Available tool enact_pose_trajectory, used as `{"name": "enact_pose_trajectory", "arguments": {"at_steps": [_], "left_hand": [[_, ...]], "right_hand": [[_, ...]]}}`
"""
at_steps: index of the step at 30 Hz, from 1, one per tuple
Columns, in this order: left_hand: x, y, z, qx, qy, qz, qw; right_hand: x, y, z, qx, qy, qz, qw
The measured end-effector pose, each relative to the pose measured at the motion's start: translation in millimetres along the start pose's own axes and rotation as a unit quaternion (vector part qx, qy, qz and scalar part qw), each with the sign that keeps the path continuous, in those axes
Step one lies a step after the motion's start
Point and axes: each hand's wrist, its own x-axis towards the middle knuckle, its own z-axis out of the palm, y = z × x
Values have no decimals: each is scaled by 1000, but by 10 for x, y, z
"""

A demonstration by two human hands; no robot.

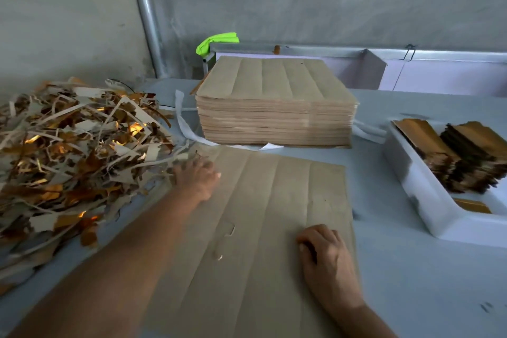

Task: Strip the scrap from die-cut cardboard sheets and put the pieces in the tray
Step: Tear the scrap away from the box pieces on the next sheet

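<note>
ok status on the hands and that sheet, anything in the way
Left hand on sheet's far left corner, fingers blurred. Right hand knuckles-down on cardboard sheet, fingers curled. Sheet flat, unstripped. Scrap pile crowds left edge; tray clear to the right.

A single brown die-cut cardboard sheet (269, 228) lies flat, plain side up, with long score lines running along it. Behind it stands a tall, squared stack of sheets (275, 112) of the same kind, a white strap (192, 129) trailing from beneath. To the left sprawls a loose heap of scrap (74, 151), grey and gold-foil strips tangled together, its edge touching the sheet's far left corner. On the right a white tray (428, 200) holds leaning rows of stripped gold pieces (466, 159)
</note>
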Motion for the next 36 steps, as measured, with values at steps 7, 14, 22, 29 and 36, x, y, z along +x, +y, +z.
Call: {"name": "enact_pose_trajectory", "arguments": {"at_steps": [7,14,22,29,36], "left_hand": [[-524,-458,30,-59,-48,-47,996],[-1050,-178,402,-92,-68,-19,993],[-1222,136,400,-117,-11,-59,991],[-1212,586,282,-156,1,-98,983],[-1212,661,232,-147,-9,-71,986]], "right_hand": [[56,34,-126,26,-58,26,998],[-174,96,-454,-98,-18,231,968],[-136,61,-655,-90,-107,341,930],[37,331,-849,1,-92,383,919],[73,463,-903,16,-65,389,919]]}}
